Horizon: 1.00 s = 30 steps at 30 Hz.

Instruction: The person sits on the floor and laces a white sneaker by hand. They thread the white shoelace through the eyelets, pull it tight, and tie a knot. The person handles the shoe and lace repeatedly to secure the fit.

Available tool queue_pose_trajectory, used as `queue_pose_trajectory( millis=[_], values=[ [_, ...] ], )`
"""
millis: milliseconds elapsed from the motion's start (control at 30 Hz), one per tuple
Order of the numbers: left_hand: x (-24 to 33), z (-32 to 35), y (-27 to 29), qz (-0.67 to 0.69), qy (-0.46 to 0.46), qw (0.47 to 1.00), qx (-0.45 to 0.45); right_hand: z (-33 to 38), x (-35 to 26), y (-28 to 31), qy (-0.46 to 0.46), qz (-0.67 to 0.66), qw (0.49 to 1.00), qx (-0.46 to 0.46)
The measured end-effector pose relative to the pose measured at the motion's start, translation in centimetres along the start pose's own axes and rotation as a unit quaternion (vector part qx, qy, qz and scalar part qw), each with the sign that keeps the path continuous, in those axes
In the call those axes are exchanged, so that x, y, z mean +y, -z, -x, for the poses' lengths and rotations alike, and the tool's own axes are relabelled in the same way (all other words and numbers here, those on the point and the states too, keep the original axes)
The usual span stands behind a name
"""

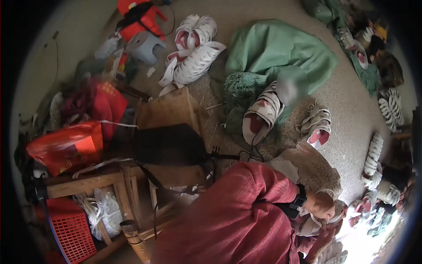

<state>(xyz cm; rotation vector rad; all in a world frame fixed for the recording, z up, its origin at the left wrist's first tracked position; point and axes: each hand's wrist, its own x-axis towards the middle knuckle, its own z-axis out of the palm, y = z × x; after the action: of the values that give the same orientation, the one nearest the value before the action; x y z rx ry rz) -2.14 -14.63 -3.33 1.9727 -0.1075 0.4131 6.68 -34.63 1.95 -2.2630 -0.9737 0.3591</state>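
Observation:
My left hand [322, 205], with a dark band and watch at the wrist, comes in from a red sleeve at the lower right. Its fingers are curled on the edge of a whitish shoe upper [308, 225] with pink parts. My right arm [324, 241] shows only as a red sleeve below that piece; its fingers are hidden. Just beyond my left arm lies a speckled beige cloth [314, 169]. A nested stack of white shoe uppers with red lining [317, 125] sits past the cloth.
A large green sack [281, 48] lies ahead, a stack of uppers [263, 110] at its mouth. More stacks [193, 61] stand at the far left and along the right wall. Left are a wooden bench frame [83, 185], a black pad [169, 144], red bags [70, 145] and a red basket [72, 229].

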Motion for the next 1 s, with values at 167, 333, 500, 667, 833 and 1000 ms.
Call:
queue_pose_trajectory(
  millis=[167,333,500,667,833,1000],
  values=[
    [-0.7,0.6,0.2,0.031,-0.009,0.998,0.057,-1.6,-0.4,-0.4,0.019,0.071,0.997,-0.004],
    [-1.5,0.0,-1.3,-0.079,-0.028,0.995,0.059,-1.8,-1.0,-1.2,-0.004,0.089,0.996,0.011],
    [-2.2,-0.4,-2.1,-0.219,-0.024,0.976,-0.007,-2.8,-1.2,-2.1,-0.007,0.080,0.997,0.009],
    [-1.6,0.2,-1.1,-0.036,-0.050,0.997,0.044,-1.6,0.0,-1.9,-0.021,0.055,0.998,0.020],
    [-1.0,1.2,2.3,0.088,-0.176,0.972,0.132,1.1,3.2,-0.5,-0.050,-0.077,0.994,0.063],
    [0.6,0.2,3.7,-0.134,-0.114,0.980,0.095,-1.0,-2.7,0.0,0.071,0.027,0.995,0.071]
  ],
)
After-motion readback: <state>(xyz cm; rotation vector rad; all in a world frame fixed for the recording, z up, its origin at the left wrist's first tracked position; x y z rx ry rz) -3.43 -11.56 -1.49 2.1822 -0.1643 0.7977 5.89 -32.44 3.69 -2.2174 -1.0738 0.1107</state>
